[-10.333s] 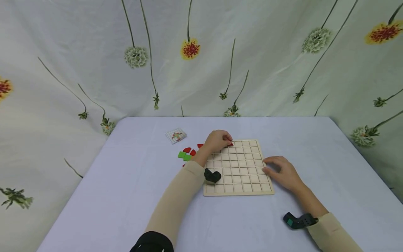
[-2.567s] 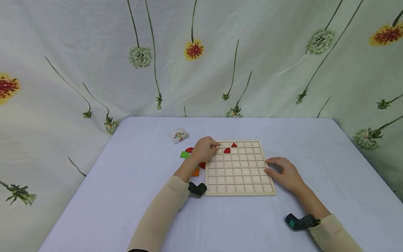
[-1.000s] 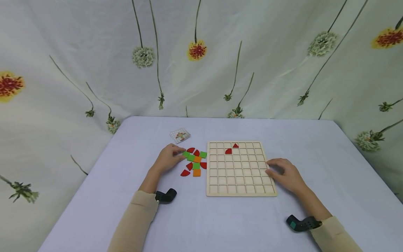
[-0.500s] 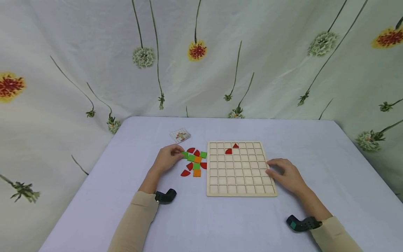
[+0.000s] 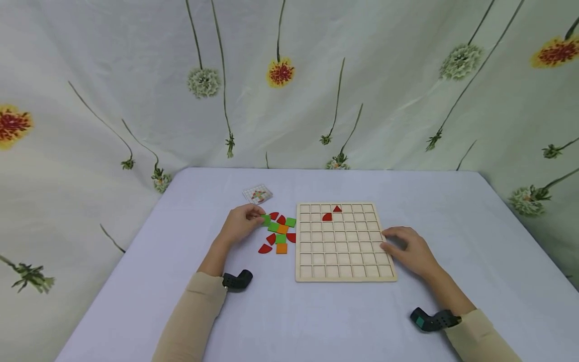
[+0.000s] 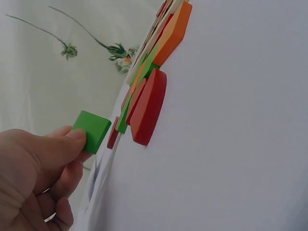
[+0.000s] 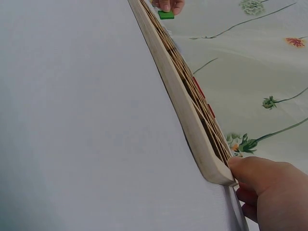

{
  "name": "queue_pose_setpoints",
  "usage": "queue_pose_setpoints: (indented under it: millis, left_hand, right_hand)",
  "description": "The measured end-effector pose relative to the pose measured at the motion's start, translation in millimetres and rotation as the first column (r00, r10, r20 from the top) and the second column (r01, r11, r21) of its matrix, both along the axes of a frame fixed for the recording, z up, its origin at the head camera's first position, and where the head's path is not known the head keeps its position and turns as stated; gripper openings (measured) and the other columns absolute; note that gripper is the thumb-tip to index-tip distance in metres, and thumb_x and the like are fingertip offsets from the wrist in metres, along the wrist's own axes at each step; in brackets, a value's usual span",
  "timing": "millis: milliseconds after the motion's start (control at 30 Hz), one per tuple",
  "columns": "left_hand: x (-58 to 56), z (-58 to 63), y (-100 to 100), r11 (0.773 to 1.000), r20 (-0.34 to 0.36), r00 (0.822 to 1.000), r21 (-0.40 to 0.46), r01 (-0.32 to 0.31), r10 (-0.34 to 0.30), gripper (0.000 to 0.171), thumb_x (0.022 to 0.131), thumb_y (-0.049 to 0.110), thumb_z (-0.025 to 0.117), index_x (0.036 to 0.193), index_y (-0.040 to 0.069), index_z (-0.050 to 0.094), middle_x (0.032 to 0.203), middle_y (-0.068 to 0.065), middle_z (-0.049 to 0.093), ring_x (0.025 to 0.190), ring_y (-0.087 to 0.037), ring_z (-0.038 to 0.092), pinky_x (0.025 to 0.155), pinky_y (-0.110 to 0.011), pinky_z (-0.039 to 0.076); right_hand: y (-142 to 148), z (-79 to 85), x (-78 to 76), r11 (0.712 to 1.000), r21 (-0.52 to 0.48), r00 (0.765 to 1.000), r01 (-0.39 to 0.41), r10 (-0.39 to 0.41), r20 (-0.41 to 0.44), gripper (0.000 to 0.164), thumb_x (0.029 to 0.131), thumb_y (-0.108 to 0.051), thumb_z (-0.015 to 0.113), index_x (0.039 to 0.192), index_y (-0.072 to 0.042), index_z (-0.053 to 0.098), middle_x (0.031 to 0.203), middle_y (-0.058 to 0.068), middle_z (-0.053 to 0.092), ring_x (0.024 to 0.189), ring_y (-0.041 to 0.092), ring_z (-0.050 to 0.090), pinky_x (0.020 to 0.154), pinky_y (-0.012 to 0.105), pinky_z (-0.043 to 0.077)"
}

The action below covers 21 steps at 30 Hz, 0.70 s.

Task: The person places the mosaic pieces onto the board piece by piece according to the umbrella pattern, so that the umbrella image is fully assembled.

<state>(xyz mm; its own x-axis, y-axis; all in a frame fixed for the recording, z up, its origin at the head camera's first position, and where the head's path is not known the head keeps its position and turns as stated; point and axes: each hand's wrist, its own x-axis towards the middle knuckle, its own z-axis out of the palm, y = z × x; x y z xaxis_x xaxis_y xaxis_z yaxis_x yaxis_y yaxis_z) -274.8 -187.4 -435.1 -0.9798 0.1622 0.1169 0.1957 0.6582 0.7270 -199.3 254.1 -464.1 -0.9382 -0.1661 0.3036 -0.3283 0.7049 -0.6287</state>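
Note:
My left hand (image 5: 239,224) pinches a green square tile (image 6: 92,131) between thumb and fingers, lifted above the table at the left of the loose pieces. The wooden grid board (image 5: 342,246) lies flat in the middle. On its upper rows sit a red triangle (image 5: 337,208) and a red quarter-circle piece (image 5: 327,217). At the board's right edge, my right hand (image 5: 410,251) rests with thumb and forefinger set apart, touching the rim. In the right wrist view, the thumb (image 7: 245,168) lies against the board's corner, and the other fingers are partly hidden.
Between left hand and board lie loose pieces: orange squares (image 5: 281,249), green squares (image 5: 291,222) and several red pieces (image 5: 265,249). A small pattern card (image 5: 258,194) is behind them. White cloth covers the table (image 5: 253,322); a flowered curtain (image 5: 384,90) hangs beyond.
Earlier, the left hand was over the board, where the red quarter-circle appeared beside the triangle. It then moved left to the pieces and has picked up a green square. The right hand stays put.

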Motion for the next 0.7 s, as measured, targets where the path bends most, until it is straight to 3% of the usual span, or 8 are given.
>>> queue_pose_setpoints:
  millis: [300,700]
  left_hand:
    - [-0.7,13.0,25,1.000,-0.001,1.000,0.017,0.027,-0.027,0.013,0.091,0.012,0.070,0.102,0.006,0.070,0.094,-0.007,0.069,0.086,-0.024,0.058,0.078,-0.033,0.049]
    - [-6.4,14.9,60,0.996,-0.012,0.996,0.029,0.084,-0.084,0.011,0.091,0.010,0.069,0.101,0.006,0.070,0.092,-0.005,0.068,0.079,-0.019,0.060,0.070,-0.029,0.052]
  right_hand:
    - [1,0.1,0.0,1.000,-0.001,1.000,0.002,-0.002,0.018,0.034,0.087,-0.020,0.075,0.113,0.000,0.068,0.120,0.020,0.063,0.119,0.041,0.050,0.100,0.056,0.035]
    - [1,1.1,0.5,1.000,-0.014,1.000,-0.008,0.007,-0.003,0.031,0.087,-0.019,0.074,0.112,-0.001,0.069,0.119,0.020,0.063,0.118,0.041,0.050,0.099,0.057,0.036]
